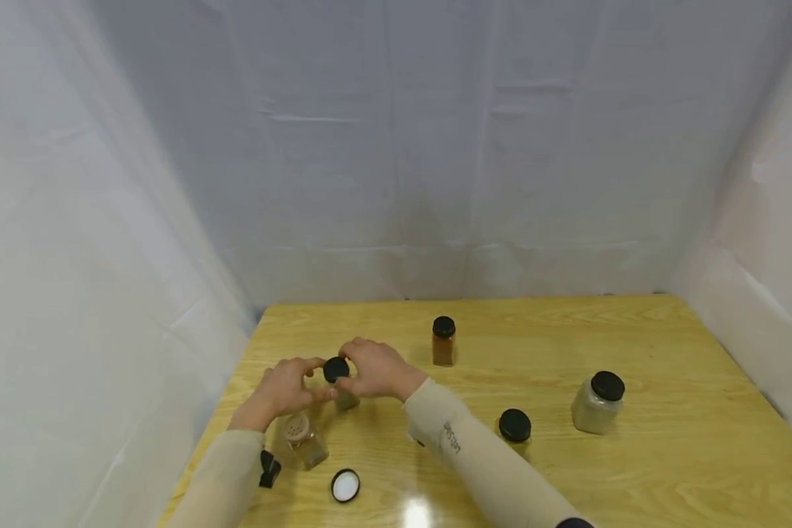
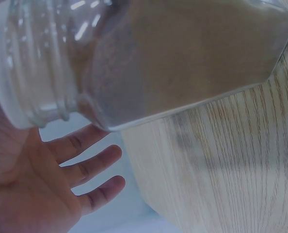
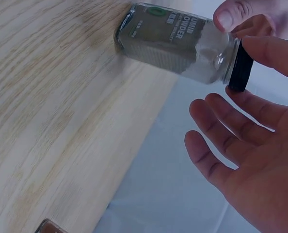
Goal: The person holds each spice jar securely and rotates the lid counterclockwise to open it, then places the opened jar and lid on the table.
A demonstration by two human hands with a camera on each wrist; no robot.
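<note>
A glass cumin powder jar (image 3: 168, 41) with a black lid (image 1: 336, 369) stands on the table between both hands. My right hand (image 1: 379, 369) pinches the lid between thumb and index finger, its other fingers spread. The left hand (image 1: 287, 385) holds the jar near its neck; its thumb (image 3: 226, 19) lies against the glass in the right wrist view. Close by the left wrist is a lidless shaker jar (image 1: 310, 444) of brownish powder, which fills much of the left wrist view and hides part of that hand. A loose black lid (image 1: 345, 485) lies white inside up.
Beyond the right hand stands a reddish-brown spice jar (image 1: 444, 345). Another black-lidded jar (image 1: 515, 425) is partly hidden behind the right forearm. Farther right is a wider jar (image 1: 594, 407) of pale contents. White sheeting (image 1: 396, 147) encloses the wooden table.
</note>
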